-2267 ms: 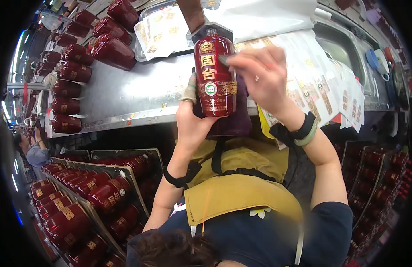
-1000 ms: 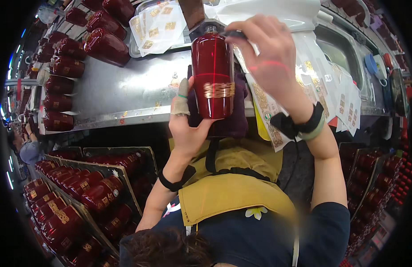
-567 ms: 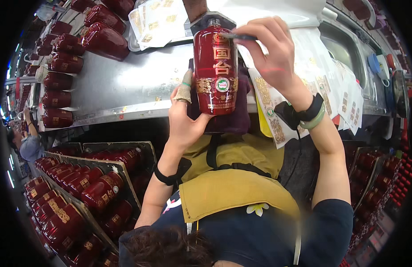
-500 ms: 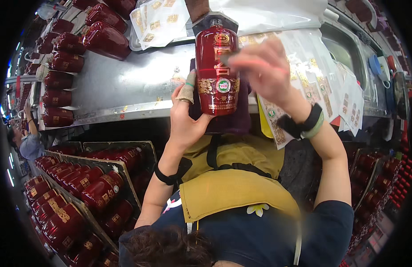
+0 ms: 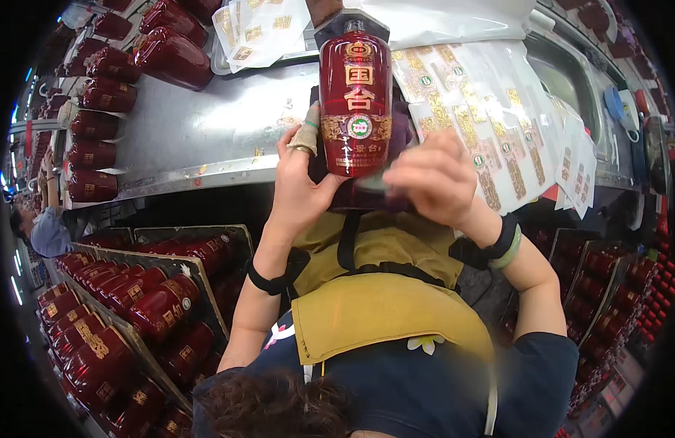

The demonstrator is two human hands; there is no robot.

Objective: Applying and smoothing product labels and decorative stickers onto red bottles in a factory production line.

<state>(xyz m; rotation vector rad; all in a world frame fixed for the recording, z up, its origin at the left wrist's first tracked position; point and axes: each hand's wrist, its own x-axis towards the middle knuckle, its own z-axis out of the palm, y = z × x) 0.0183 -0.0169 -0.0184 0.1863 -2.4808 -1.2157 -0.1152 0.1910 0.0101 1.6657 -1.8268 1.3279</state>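
Looks to be at the smoothing or pressing of gold decoration (image 5: 359, 76) on a red bottle (image 5: 356, 108), judging by the pattern already in place down its front; probably calls next for a steady left grip and a light, careful pass over any loose edge. Grips the bottle around its lower left side with the left hand (image 5: 299, 179), with the thumb near the base. Apparently pinches a thin grey-green piece (image 5: 372, 181) in the curled right hand (image 5: 436, 179); too blurred to tell its kind or any contact with the bottle. Places the bottle just beyond the left palm, ahead and left of the right knuckles, over a purple cloth (image 5: 400, 131). Shows sheets of gold decals (image 5: 498, 124) beyond the right hand.
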